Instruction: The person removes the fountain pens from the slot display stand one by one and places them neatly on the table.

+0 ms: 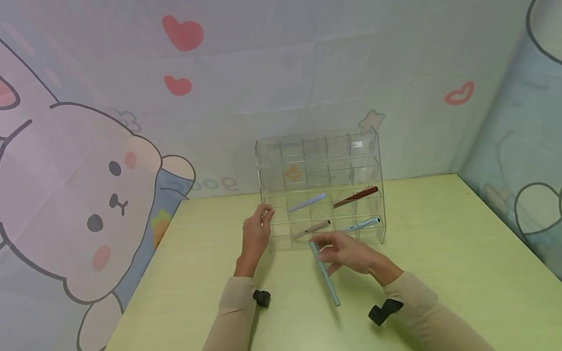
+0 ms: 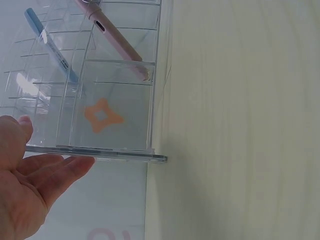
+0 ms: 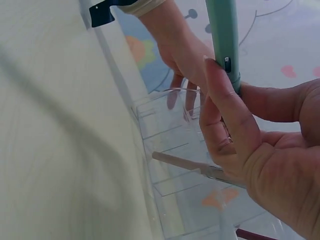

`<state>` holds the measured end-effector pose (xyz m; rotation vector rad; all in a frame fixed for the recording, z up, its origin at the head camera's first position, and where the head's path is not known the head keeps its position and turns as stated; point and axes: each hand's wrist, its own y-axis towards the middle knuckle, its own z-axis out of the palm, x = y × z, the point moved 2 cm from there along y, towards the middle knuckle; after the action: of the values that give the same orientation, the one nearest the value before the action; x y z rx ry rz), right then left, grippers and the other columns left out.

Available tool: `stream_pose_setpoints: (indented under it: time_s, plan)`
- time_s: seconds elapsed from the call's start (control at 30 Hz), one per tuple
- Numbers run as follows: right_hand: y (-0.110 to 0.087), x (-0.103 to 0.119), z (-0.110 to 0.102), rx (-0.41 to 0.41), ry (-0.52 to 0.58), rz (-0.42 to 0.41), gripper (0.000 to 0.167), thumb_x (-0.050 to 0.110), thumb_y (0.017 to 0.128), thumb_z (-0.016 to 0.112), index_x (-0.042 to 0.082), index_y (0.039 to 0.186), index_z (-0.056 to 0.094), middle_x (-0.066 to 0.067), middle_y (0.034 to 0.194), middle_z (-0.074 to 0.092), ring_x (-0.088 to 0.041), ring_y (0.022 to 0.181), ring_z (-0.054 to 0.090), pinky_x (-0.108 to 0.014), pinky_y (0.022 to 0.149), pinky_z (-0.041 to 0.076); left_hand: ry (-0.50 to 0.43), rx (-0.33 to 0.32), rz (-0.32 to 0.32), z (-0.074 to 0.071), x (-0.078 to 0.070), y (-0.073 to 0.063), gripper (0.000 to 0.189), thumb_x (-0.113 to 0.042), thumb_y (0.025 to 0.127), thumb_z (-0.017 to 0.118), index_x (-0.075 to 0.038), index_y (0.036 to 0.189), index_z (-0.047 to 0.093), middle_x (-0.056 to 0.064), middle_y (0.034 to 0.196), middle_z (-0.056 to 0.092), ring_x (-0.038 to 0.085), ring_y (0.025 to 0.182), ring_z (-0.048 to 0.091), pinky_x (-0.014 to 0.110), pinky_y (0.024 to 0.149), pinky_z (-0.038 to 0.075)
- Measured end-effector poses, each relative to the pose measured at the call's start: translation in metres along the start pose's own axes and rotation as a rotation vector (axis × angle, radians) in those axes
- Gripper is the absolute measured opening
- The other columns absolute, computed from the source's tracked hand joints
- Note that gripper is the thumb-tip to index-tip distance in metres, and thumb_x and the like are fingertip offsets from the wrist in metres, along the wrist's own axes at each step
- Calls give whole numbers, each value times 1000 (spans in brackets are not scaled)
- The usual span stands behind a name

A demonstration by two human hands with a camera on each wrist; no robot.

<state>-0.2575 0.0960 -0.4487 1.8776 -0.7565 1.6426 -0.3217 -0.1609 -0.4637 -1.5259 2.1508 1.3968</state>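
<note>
A clear plastic tiered pen rack (image 1: pixel 319 187) stands on the table. At its left side, my left hand (image 1: pixel 254 235) holds the side panel, thumb and fingers on opposite faces in the left wrist view. My right hand (image 1: pixel 351 252) pinches a mint green pen (image 1: pixel 326 277) near its upper end, in front of the bottom tier. The pen slants down toward the table's front. In the bottom tier lie a beige-pink pen (image 1: pixel 312 228) and a light blue pen (image 1: pixel 363 224). One tier higher are a lavender pen (image 1: pixel 308 202) and a dark red pen (image 1: pixel 356 196).
The pale yellow-green table (image 1: pixel 439 253) extends to both sides of the rack. Behind it hangs a printed backdrop (image 1: pixel 272 58) with hearts and a cartoon rabbit. The rack's upper two tiers hold no pens. Small black cameras (image 1: pixel 385 312) sit on both wrists.
</note>
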Motion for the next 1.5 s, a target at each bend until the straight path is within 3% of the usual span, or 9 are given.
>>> stream_pose_setpoints:
  time_s: [0.4, 0.87, 1.13, 1.5]
  plan:
    - [3, -9, 6, -31, 11, 89, 48, -4, 98, 57, -17, 141, 38, -33, 125, 48, -22, 93, 57, -42, 71, 58, 1, 4, -3, 0, -1, 0, 16, -26, 105, 55, -12, 109, 62, -5, 56, 33, 4, 44, 18, 24, 42, 21]
    - [10, -26, 23, -106, 26, 144, 49, -11, 93, 57, -19, 139, 40, -22, 116, 52, -24, 93, 62, -43, 69, 59, -14, 3, -9, -1, -4, 0, 15, -24, 105, 56, -11, 109, 62, -6, 53, 34, 4, 44, 18, 25, 42, 23]
    - [13, -34, 32, -188, 43, 155, 54, -11, 88, 66, -22, 135, 42, -23, 107, 52, -23, 85, 65, -41, 70, 59, -19, 0, -1, 0, -4, 0, 15, -24, 105, 56, -11, 109, 62, -6, 55, 33, 4, 44, 18, 24, 41, 22]
    - [16, -42, 44, -271, -13, 183, 53, -13, 84, 67, -24, 132, 44, -19, 99, 55, -20, 72, 64, -38, 67, 59, -16, -11, 5, 0, -1, 1, 15, -25, 105, 56, -12, 108, 62, -5, 55, 33, 5, 44, 18, 24, 41, 21]
